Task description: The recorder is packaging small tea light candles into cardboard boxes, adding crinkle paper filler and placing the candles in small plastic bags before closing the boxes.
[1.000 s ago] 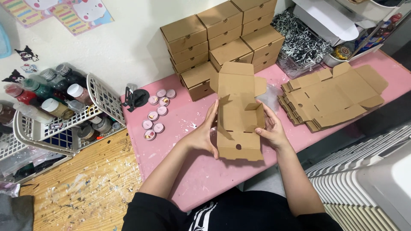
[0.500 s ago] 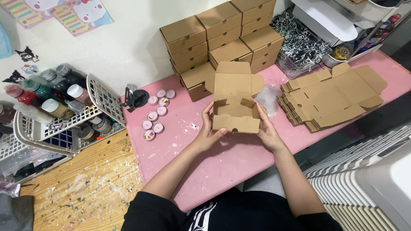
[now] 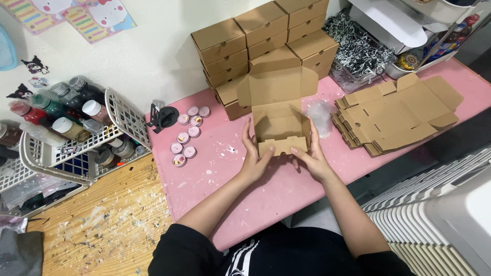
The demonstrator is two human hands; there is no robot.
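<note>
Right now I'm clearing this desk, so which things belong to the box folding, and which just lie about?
In use:
left hand
right hand
open cardboard box
flat box blanks
folded boxes

Lying about:
small pink tins
basket of paint bottles
shredded paper

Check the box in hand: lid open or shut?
Open. The box lid stands back, its bare inside showing, with the left hand and right hand on its sides.

A: What's being held?
B: 1 brown cardboard box (image 3: 279, 120), half-folded, lid flap standing open.
A: Where?
B: On the pink table (image 3: 225, 168), front wall toward the person, upright.
</note>
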